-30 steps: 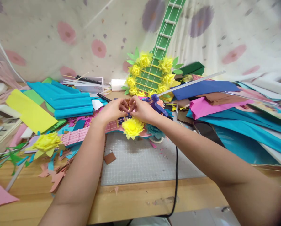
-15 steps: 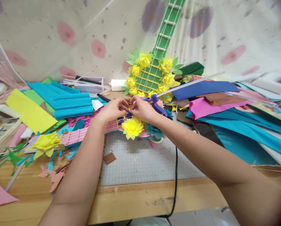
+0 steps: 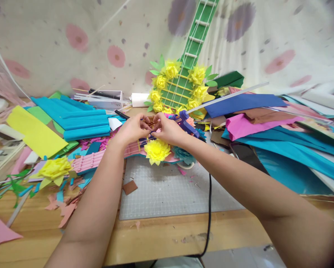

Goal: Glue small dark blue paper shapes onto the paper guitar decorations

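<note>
My left hand (image 3: 134, 128) and my right hand (image 3: 167, 128) meet over the body of a pink paper guitar, fingertips pinched close together. Whatever they hold between them is too small or hidden to name. Just below the fingers, a yellow paper flower (image 3: 157, 151) sits on the guitar, with a teal paper flower (image 3: 184, 155) to its right. The guitar's pink neck (image 3: 89, 161) runs left, passing behind my left forearm. Beyond my right hand lies a purple-blue glue gun (image 3: 186, 123) with a long white glue stick (image 3: 228, 97) sticking out of it.
A green paper guitar (image 3: 178, 91) ringed with yellow flowers leans at the back. Blue crepe paper (image 3: 74, 115) and a yellow sheet (image 3: 37, 131) lie left; more coloured paper (image 3: 256, 106) is heaped right. A grey cutting mat (image 3: 167, 197) and black cable (image 3: 210, 208) are in front.
My fingertips have come slightly lower and closer together over the guitar. The view has shifted a little; the guitar, flowers and glue gun otherwise stay put.
</note>
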The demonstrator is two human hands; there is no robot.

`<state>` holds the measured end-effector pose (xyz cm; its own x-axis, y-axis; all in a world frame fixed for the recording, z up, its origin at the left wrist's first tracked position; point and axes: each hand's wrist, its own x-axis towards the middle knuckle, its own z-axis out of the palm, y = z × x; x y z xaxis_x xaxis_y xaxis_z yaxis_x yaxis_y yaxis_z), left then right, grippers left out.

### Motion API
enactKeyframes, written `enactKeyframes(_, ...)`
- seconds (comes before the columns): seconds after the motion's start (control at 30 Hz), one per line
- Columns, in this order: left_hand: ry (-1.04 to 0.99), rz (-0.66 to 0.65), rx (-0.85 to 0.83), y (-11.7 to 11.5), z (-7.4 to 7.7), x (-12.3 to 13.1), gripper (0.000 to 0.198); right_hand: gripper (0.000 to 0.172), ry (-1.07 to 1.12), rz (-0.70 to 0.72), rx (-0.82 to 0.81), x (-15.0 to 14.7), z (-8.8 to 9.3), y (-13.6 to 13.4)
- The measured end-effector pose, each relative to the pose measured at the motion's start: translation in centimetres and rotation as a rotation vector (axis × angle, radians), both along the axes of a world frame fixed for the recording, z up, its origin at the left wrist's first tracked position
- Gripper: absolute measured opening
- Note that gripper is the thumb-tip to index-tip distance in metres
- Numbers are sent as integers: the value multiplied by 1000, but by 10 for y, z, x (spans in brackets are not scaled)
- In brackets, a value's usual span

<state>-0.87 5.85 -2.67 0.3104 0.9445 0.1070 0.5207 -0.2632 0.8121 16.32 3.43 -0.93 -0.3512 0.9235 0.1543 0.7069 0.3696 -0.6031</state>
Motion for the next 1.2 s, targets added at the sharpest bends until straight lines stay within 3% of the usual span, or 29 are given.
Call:
enactKeyframes(0.17, -8, -26, -50, -4, 9, -1, 35, 34, -69, -42, -2, 1, -5, 2)
enactKeyframes(0.4, -16, 60, -118, -11, 22, -3, 34, 33, -33, -21, -5, 2, -1, 1)
enactKeyframes(0.57, -35, 50, -150, -10, 20, -1, 37, 34, 35, 24, -7, 0, 3, 0)
enactKeyframes(0.7, -12, 11, -127, -10, 17, -1, 37, 28, 84, -33, -46, -3, 3, 1)
enactKeyframes(0.87, 7, -66, -106, -9, 15, 1, 39, 35, 146, -69, -100, -3, 3, 3)
enactKeyframes(1.1, 121, -34, -63, -5, 9, 3, 33, 34, 285, -90, -190, 1, 2, 7)
enactKeyframes(1.2, 127, -82, -98, -6, 9, 1, 35, 30, 297, -105, -190, 2, 4, 6)
